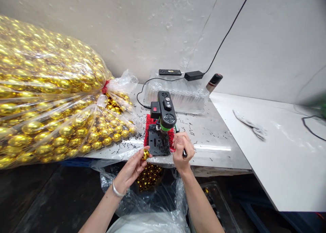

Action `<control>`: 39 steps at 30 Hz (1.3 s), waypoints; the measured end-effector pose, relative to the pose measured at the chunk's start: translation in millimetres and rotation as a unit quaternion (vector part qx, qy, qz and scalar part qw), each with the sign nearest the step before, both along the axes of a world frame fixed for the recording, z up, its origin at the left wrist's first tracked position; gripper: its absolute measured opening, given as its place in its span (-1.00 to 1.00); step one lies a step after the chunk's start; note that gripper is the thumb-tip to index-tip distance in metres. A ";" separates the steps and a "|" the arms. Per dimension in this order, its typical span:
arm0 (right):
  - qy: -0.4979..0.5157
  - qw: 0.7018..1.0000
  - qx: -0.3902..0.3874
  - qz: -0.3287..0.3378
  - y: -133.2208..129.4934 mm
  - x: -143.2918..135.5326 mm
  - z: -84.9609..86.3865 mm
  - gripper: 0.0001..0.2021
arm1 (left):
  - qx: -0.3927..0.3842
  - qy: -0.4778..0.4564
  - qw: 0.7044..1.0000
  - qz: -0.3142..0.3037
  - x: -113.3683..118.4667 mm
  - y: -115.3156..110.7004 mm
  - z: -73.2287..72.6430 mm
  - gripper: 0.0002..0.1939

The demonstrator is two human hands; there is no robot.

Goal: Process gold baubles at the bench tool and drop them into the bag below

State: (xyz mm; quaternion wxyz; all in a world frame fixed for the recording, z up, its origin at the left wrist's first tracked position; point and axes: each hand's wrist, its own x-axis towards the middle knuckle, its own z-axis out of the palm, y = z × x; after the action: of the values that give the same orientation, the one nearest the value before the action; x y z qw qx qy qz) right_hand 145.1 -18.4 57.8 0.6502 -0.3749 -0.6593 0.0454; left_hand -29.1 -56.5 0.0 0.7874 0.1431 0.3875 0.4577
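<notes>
My left hand (133, 166) pinches a shiny gold ball (145, 154) in its fingertips, just off the front left corner of a small black drill press (167, 107). The press has a slotted black base plate (158, 145) resting on a red mat (148, 124). At its right side my right hand (182, 151) is closed around the press lever (184, 153), whose black tip pokes out of the fist. Below the table edge, an open plastic-lined container holds many gold balls (150, 175). Dark shavings (187, 126) lie scattered around the press.
Large clear bags of gold balls (61, 124) fill the left side. Behind the press lie a clear plastic pack (175, 94), a power adapter (194, 75), a phone-like black slab (169, 72) and a dark-capped can (214, 82). Gloves (251, 126) lie on the white table at right.
</notes>
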 end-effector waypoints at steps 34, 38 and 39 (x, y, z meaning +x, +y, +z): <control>-0.038 0.999 -0.009 0.007 -4.1 4.6 -5.0 -0.73 | 0.430 0.633 0.644 0.006 44.0 64.7 -31.2 -0.66; -0.035 0.999 -0.012 0.007 -4.3 5.2 -9.2 -0.74 | 0.428 0.623 0.655 -0.005 45.8 70.3 -35.3 -0.67; -0.031 0.999 -0.010 0.009 -4.1 5.3 -12.1 -0.74 | 0.428 0.620 0.657 -0.005 45.8 71.1 -36.4 -0.67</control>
State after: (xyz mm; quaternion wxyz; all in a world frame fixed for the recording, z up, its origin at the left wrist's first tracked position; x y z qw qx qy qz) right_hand 150.4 -22.5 45.7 0.6250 -0.3768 -0.6821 0.0465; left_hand 16.6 14.6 -36.4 0.2177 0.7171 0.5462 0.3742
